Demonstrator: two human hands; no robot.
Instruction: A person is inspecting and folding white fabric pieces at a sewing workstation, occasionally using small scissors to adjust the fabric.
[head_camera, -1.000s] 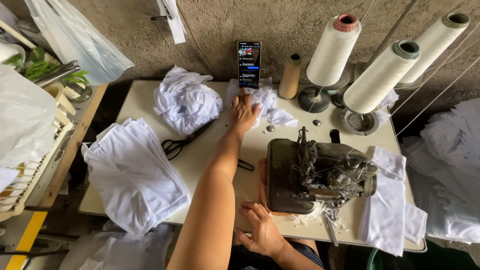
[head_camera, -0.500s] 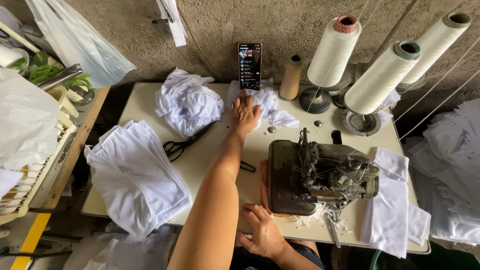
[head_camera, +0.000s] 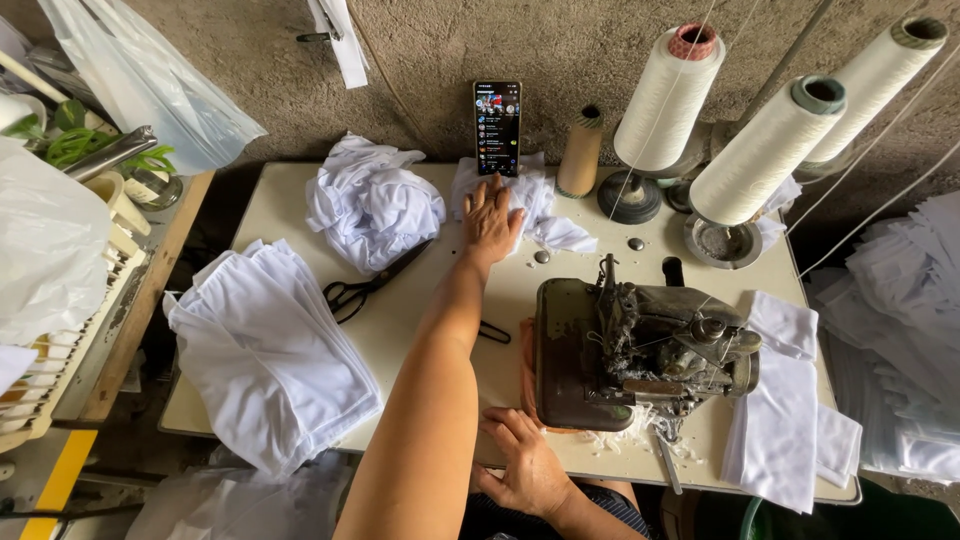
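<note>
Left hand (head_camera: 492, 220) lies flat, fingers spread, on cloth (head_camera: 540, 215) under the propped phone (head_camera: 497, 128) at twelve o'clock; a nudge could topple it. Right hand (head_camera: 525, 465) rests open at the bench (head_camera: 280, 205) edge, holding nothing.

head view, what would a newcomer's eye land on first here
Probably the left hand stretched across the table to the upright phone at the back wall. Next, the dark sewing machine at front right, with big white thread cones behind it. The right hand rests at the near edge.
</note>
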